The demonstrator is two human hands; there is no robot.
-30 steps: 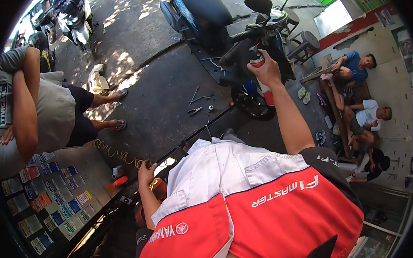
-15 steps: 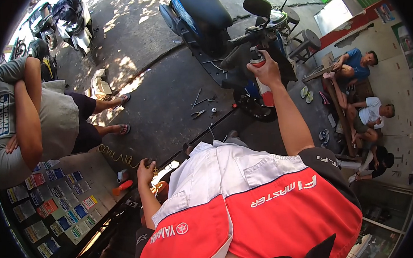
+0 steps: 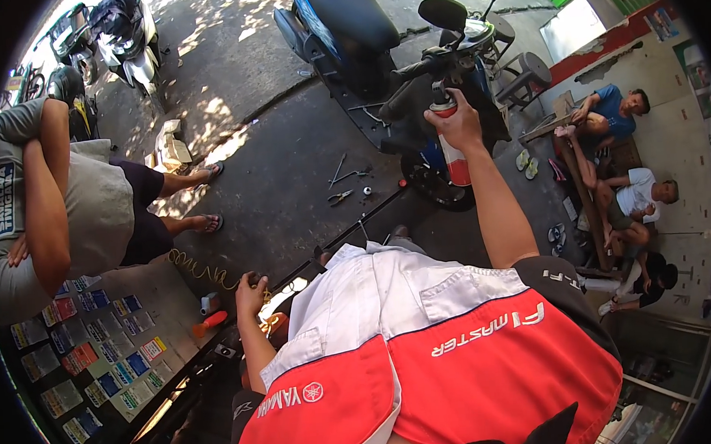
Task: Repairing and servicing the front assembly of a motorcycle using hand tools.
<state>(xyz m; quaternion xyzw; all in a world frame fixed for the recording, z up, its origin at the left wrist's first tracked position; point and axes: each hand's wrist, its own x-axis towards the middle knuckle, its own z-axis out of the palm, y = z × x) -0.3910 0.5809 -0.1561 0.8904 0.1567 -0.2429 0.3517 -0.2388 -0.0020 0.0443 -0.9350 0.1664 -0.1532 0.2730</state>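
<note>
My right hand is closed round a red and white spray can with a dark top. It holds the can out in front of me, by the front of a blue and black scooter. Low on the left, my left hand is curled round a small dark object that I cannot make out. A yellow coiled hose runs up to that hand. On the dark floor between the scooter and me lie pliers, other hand tools and a small white round part.
A person with folded arms stands at the left, beside a counter covered with cards. An orange-handled tool lies at its edge. Several people sit along a wooden bench at the right. Parked motorbikes stand far left.
My hands and the spray can stay almost where they were. The standing person at the left has shifted the upper body slightly.
</note>
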